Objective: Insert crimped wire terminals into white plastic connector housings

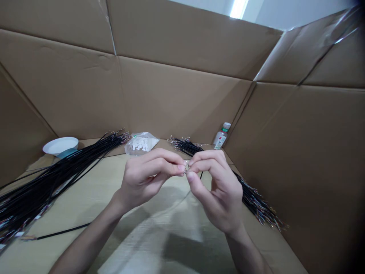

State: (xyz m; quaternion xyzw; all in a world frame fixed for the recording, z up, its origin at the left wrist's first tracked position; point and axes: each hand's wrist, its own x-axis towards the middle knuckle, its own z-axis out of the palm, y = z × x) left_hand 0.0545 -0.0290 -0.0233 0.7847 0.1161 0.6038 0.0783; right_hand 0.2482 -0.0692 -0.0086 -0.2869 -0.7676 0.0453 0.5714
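My left hand (154, 171) and my right hand (216, 186) meet fingertip to fingertip in the middle of the view, above the table. Both are closed in a pinch. Between the fingertips show thin wire ends (186, 167), small and partly covered by the fingers; which fingers press on which wire is hard to make out. A single black cable (64, 231) lies on the left of the table and passes out of sight behind my left forearm. Its near end has bare, light-coloured wires.
A large bundle of black cables (65, 167) lies left; another bundle (185, 144) stretches behind my right hand, its coloured ends (265, 213) at right. At the back are a white bowl (61, 144), a clear bag of small white pieces (141, 144) and a bottle (221, 136). Cardboard walls (182, 91) surround the table.
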